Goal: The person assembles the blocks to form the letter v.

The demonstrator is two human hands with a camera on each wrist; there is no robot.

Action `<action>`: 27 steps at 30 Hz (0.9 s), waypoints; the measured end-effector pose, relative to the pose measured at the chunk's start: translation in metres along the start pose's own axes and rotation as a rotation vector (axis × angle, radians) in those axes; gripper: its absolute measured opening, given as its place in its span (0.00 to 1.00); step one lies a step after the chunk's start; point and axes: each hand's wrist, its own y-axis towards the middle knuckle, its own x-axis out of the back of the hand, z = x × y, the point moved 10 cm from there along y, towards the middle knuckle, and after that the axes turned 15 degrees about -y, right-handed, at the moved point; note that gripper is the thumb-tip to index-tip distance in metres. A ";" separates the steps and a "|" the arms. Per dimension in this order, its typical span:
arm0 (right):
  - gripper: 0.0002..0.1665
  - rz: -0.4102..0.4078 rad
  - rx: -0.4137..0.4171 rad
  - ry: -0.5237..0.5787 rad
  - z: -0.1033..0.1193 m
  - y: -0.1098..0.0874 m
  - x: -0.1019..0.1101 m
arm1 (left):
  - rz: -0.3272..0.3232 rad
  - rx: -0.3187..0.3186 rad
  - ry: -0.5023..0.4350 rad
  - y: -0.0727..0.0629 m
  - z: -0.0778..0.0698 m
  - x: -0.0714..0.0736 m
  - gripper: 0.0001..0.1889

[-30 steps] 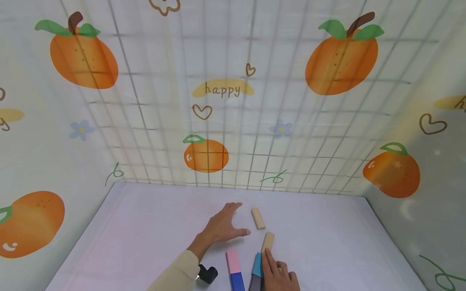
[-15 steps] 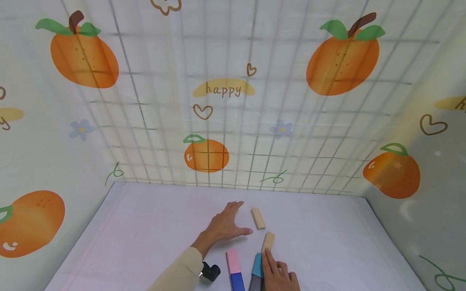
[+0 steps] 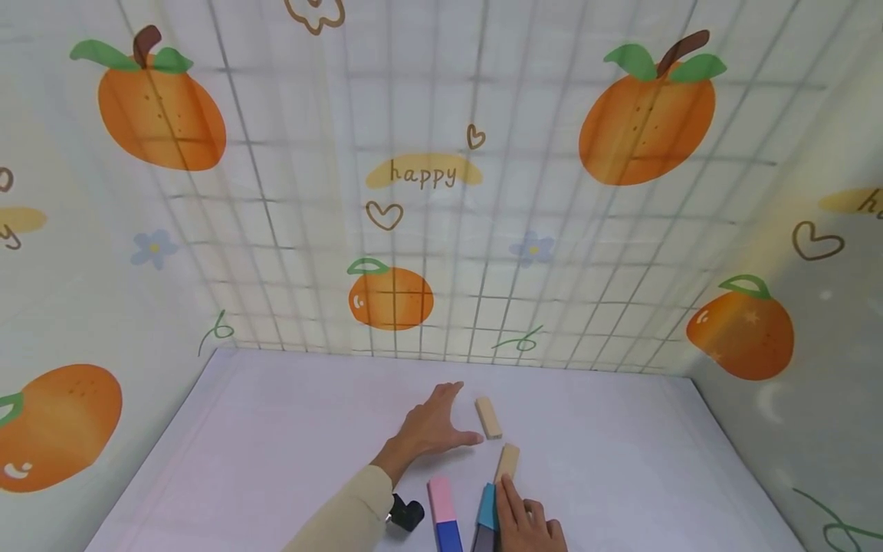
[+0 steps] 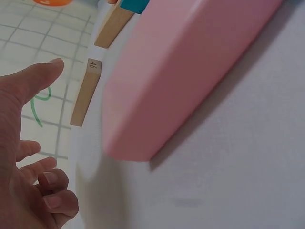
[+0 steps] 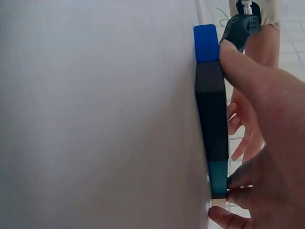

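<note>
My left hand hovers over the table left of a plain wooden block, its thumb and forefinger spread wide around nothing. In the left wrist view that block bears "46" on its end. My right hand rests along a row made of a dark grey block, a teal block and a second wooden block. Its straight fingers touch where teal meets wood; the right wrist view shows the thumb by the dark grey block's near end. A pink block and a blue block lie end to end.
The white tabletop ends at a curtain printed with oranges, with a wire grid behind it; more curtain hangs on both sides. A small black camera sits at the left wrist, close to the pink block.
My left hand has drifted slightly to the right, bringing its thumb closer to the farther wooden block. The right hand and the blocks stay where they were.
</note>
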 end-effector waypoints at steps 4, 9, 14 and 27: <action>0.79 -0.017 -0.012 -0.023 0.000 0.000 0.003 | -0.002 0.009 0.004 0.003 -0.001 -0.001 0.52; 0.78 -0.027 -0.016 -0.040 0.002 -0.001 0.003 | 0.013 0.023 0.014 0.003 -0.003 -0.004 0.52; 0.78 -0.011 -0.019 -0.029 0.001 -0.002 0.004 | 0.020 0.016 0.020 0.006 -0.004 -0.009 0.52; 0.65 -0.081 -0.016 -0.030 0.004 -0.007 0.010 | 0.040 0.017 0.099 0.014 -0.004 -0.022 0.52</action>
